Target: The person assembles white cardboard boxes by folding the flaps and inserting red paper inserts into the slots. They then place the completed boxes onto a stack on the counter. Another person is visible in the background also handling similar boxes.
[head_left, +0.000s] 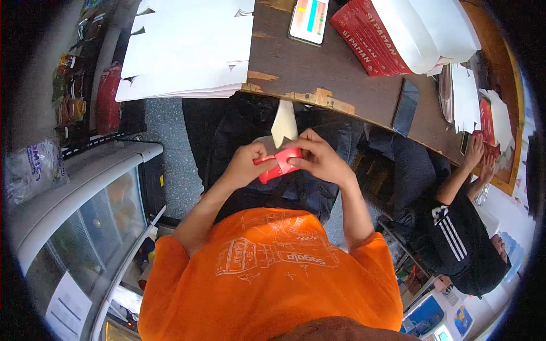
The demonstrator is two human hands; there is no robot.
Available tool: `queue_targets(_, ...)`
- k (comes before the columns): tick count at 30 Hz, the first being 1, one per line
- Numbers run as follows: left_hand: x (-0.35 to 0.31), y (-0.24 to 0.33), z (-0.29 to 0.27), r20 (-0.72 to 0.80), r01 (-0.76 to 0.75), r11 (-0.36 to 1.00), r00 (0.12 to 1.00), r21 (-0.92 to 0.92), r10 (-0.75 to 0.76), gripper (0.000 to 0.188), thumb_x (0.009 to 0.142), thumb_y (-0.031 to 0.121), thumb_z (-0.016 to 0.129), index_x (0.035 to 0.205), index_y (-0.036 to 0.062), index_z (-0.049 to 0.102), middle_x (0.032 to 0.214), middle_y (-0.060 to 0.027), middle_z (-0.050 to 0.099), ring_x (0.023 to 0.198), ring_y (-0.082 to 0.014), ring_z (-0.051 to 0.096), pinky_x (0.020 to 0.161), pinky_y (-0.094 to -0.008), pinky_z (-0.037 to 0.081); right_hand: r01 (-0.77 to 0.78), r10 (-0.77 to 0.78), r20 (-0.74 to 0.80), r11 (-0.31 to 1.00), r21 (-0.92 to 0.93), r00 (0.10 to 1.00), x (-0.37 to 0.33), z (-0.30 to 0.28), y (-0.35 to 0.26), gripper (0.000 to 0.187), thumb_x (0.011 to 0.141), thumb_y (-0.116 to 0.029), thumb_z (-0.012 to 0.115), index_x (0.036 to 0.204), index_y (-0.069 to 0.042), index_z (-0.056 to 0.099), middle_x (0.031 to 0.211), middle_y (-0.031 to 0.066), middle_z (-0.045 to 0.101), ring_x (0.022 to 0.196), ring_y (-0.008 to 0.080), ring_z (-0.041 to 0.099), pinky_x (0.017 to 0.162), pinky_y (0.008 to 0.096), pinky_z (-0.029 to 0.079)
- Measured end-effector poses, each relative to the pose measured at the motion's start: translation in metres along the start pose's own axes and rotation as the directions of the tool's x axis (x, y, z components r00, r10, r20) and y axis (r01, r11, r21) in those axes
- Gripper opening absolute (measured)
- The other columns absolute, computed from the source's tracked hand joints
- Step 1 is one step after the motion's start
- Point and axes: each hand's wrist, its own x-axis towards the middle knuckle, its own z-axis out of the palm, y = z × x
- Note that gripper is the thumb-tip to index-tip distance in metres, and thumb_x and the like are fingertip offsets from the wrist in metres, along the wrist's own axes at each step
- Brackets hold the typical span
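Just off the table's front edge, over my lap, a small glossy red object (280, 165) sits between my two hands. It seems to have two parts meeting at a seam; its kind I cannot make out. My left hand (248, 165) pinches its left end, thumb on top. At its right end, my right hand (319, 156) grips it with thumb and fingers, covering much of it. Beyond my fingers, a pale cream, flat tapering piece (283, 123) reaches toward the table edge; whether it touches the red object is unclear.
White die-cut card sheets (187, 51) are stacked on the wooden table (273, 62), overhanging its edge. Also there: a lit phone (308, 21), nested red-and-white paper boxes (369, 42) and a dark phone (405, 107). Glass-fronted cooler (94, 216) at left. At right, a co-worker's hands (480, 156) touch red-and-white card.
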Motion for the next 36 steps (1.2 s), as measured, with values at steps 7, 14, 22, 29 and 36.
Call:
queue_targets(7, 0.001, 0.007, 0.002, 0.037, 0.022, 0.993, 0.999, -0.119, -0.017, 0.033, 0.091, 0.015, 0.079, 0.077, 0.0059, 0.051, 0.067, 0.0030, 0.055, 0.065, -0.0013, 0.048, 0.053, -0.0240, 0.038, -0.039, 0.027, -0.263, 0.998, -0.041, 0.964, 0.001, 0.022, 0.011, 0.034, 0.085, -0.003, 0.080, 0.118, -0.005, 0.073, 0.102, 0.0056, 0.053, 0.087, 0.0133, 0.055, 0.063, 0.0247, 0.047)
queue_targets(14, 0.003, 0.021, -0.001, 0.032, 0.014, 1.000, 0.999, 0.023, -0.015, 0.021, 0.097, 0.017, 0.071, 0.089, 0.0001, 0.062, 0.073, -0.0016, 0.064, 0.066, -0.0072, 0.057, 0.058, -0.0277, 0.047, 0.059, -0.070, -0.210, 0.997, -0.057, 0.975, -0.005, 0.033, 0.005, 0.035, 0.090, -0.002, 0.074, 0.124, -0.005, 0.070, 0.108, 0.0090, 0.054, 0.099, 0.0212, 0.055, 0.085, 0.0325, 0.049)
queue_targets(22, 0.011, 0.013, 0.007, -0.030, -0.177, 0.977, 0.984, -0.117, 0.175, 0.026, 0.101, 0.020, 0.064, 0.113, -0.0030, 0.067, 0.076, -0.0105, 0.067, 0.070, -0.0146, 0.062, 0.065, -0.0345, 0.050, -0.181, 0.181, -0.376, 0.983, 0.033, 0.909, -0.010, 0.058, 0.013, 0.046, 0.107, -0.025, 0.054, 0.142, 0.005, 0.052, 0.136, 0.0269, 0.060, 0.129, 0.0349, 0.059, 0.106, 0.0369, 0.045)
queue_targets(29, 0.006, 0.003, 0.008, 0.120, -0.001, 0.999, 0.993, -0.047, 0.007, 0.033, 0.103, 0.017, 0.057, 0.131, 0.0012, 0.064, 0.092, -0.0062, 0.071, 0.079, -0.0106, 0.061, 0.072, -0.0296, 0.051, -0.167, 0.128, -0.433, 0.984, -0.054, 0.892, -0.010, 0.067, 0.008, 0.036, 0.104, -0.018, 0.059, 0.130, 0.006, 0.063, 0.117, 0.0288, 0.070, 0.107, 0.0369, 0.072, 0.088, 0.0366, 0.054)
queue_targets(36, 0.009, 0.013, 0.011, 0.078, 0.024, 1.000, 0.997, -0.014, -0.023, 0.035, 0.099, 0.013, 0.058, 0.131, 0.0025, 0.063, 0.090, -0.0092, 0.070, 0.080, -0.0129, 0.063, 0.073, -0.0313, 0.051, -0.177, 0.189, -0.453, 0.982, 0.068, 0.871, -0.016, 0.066, 0.010, 0.034, 0.103, -0.018, 0.062, 0.128, 0.005, 0.066, 0.095, 0.0217, 0.075, 0.085, 0.0138, 0.070, 0.077, 0.0328, 0.056)
